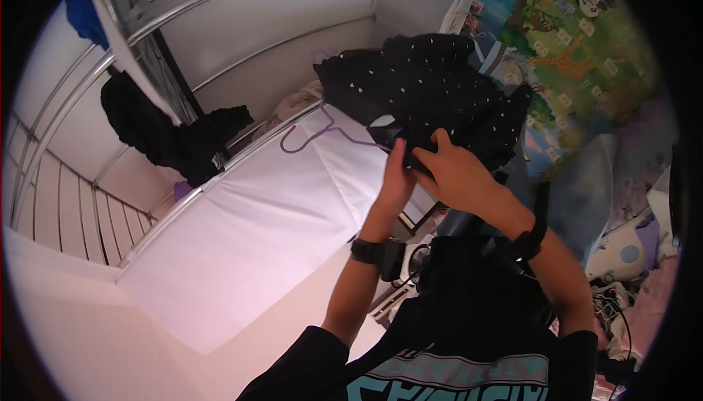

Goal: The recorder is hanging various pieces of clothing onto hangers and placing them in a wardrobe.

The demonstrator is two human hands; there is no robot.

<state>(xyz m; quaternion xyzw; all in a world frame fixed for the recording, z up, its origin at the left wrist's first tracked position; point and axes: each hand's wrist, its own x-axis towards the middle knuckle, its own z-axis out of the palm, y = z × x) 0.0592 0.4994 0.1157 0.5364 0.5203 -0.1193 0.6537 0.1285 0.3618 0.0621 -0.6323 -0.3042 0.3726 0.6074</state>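
White mattress (242, 225) on a metal bunk frame (220, 174) below: the left hand (395, 174) and right hand (458, 174) both pinch a black white-dotted garment (432, 86) held aloft beside a purple hanger (322, 136); soft, light cloth, likely best gripped at the neckline

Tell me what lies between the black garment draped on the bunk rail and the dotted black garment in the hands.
In the head view, a purple hanger on the white mattress lies between the draped garment and the dotted garment.
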